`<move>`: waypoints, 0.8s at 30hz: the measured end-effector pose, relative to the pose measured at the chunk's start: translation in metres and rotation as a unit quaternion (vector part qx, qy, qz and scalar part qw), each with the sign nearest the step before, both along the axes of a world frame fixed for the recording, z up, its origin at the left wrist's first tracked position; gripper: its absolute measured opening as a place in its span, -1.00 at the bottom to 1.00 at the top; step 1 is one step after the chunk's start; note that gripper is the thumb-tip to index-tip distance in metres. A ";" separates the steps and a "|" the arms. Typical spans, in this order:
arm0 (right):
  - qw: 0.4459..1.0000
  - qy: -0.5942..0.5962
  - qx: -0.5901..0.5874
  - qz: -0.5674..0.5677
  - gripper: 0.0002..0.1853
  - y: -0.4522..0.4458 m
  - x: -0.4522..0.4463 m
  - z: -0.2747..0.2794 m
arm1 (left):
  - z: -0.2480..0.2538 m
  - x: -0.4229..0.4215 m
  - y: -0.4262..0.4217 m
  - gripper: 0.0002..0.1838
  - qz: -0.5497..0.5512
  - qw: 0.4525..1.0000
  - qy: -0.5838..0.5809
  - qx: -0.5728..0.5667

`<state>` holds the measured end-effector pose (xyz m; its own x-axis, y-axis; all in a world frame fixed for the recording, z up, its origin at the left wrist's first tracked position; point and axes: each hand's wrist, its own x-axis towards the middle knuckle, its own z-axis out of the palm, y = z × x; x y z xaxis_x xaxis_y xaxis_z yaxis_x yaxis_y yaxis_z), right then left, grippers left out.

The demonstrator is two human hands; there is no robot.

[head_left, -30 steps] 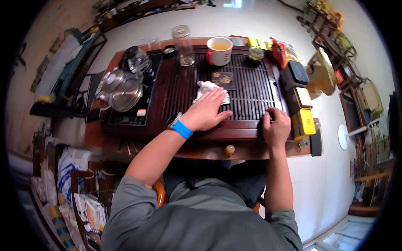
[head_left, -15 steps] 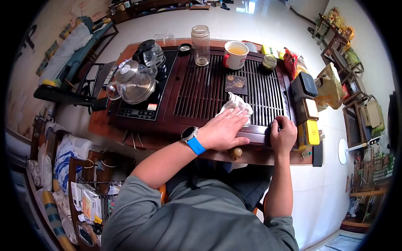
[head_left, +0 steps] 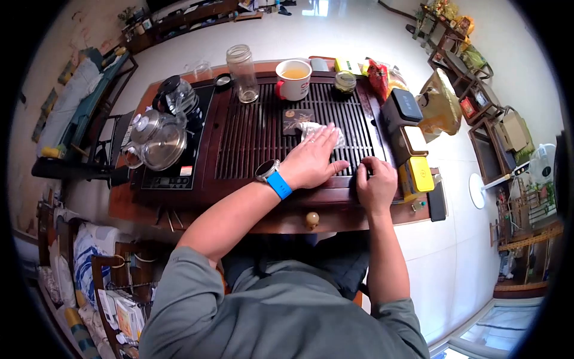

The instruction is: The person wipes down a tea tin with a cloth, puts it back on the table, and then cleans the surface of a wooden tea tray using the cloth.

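Observation:
My left hand [head_left: 311, 160], with a watch on a blue strap, lies flat with its fingers stretched over a crumpled white cloth [head_left: 307, 127]. Most of the cloth is hidden under the fingers. It rests on the dark slatted tea tray [head_left: 251, 140], against the lower right of a dark decorated square [head_left: 291, 119]. My right hand [head_left: 378, 182] is curled into a loose fist on the tray's front right corner, with nothing visible in it. Behind the square stands a white mug [head_left: 294, 88] with a red handle and yellowish liquid.
A tall glass bottle [head_left: 244, 78] and a small jar [head_left: 344, 85] stand at the tray's back. Glass kettles [head_left: 163, 146] are on the left cooktop [head_left: 168, 181]. Dark, white-topped and yellow [head_left: 418, 175] boxes line the right side. A round wooden knob [head_left: 312, 220] is at the front.
My left hand and the cloth have moved away from the tray's front edge since the last frame, and right of their first position. My right hand stays at the corner. The camera view has shifted.

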<state>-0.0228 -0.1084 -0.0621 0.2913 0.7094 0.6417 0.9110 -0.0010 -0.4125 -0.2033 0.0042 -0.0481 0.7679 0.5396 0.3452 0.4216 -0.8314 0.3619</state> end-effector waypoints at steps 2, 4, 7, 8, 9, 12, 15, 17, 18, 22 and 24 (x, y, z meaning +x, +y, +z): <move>1.000 0.006 0.007 0.002 -0.91 0.000 0.000 0.000 | 0.010 0.013 0.001 -0.11 0.010 0.995 -0.079 0.057; 1.000 0.013 0.022 0.005 -0.92 -0.001 -0.001 0.003 | 0.028 0.022 -0.007 -0.14 0.049 0.990 -0.091 0.098; 1.000 0.020 0.020 0.003 -0.90 -0.001 0.002 0.000 | 0.023 0.034 -0.002 -0.21 -0.032 0.998 -0.020 0.056; 1.000 0.020 0.023 0.003 -0.90 -0.002 0.002 -0.001 | 0.018 0.035 0.000 -0.25 -0.069 0.995 0.066 0.009; 0.999 0.023 0.030 0.002 -0.90 -0.001 0.003 -0.003 | -0.009 0.037 -0.002 -0.33 -0.060 0.994 0.049 0.083; 0.998 0.038 0.045 0.001 -0.90 -0.001 0.003 -0.003 | -0.001 0.037 0.001 -0.39 -0.066 0.993 0.070 0.073; 0.998 0.034 0.053 0.004 -0.91 -0.002 0.002 -0.003 | -0.004 0.040 0.005 -0.43 -0.054 0.995 0.042 0.068; 0.998 0.022 0.064 0.010 -0.91 -0.002 0.003 -0.002 | -0.016 0.049 0.018 -0.43 -0.046 0.995 0.050 0.071; 0.998 0.024 0.066 0.007 -0.91 -0.002 0.002 -0.002 | -0.018 0.055 0.022 -0.43 -0.036 0.994 0.066 0.073; 0.997 0.017 0.076 0.011 -0.91 -0.001 0.002 -0.001 | -0.019 0.075 0.050 -0.45 0.022 0.990 0.113 0.084; 0.997 0.017 0.070 0.011 -0.92 -0.002 0.002 0.001 | -0.020 0.082 0.074 -0.42 0.048 0.982 0.150 0.104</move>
<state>-0.0205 -0.1101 -0.0613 0.3004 0.6195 0.7253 0.8954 0.0789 -0.4383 -0.1211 0.0785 -0.0680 0.8008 0.5564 0.2218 0.5636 -0.8253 0.0355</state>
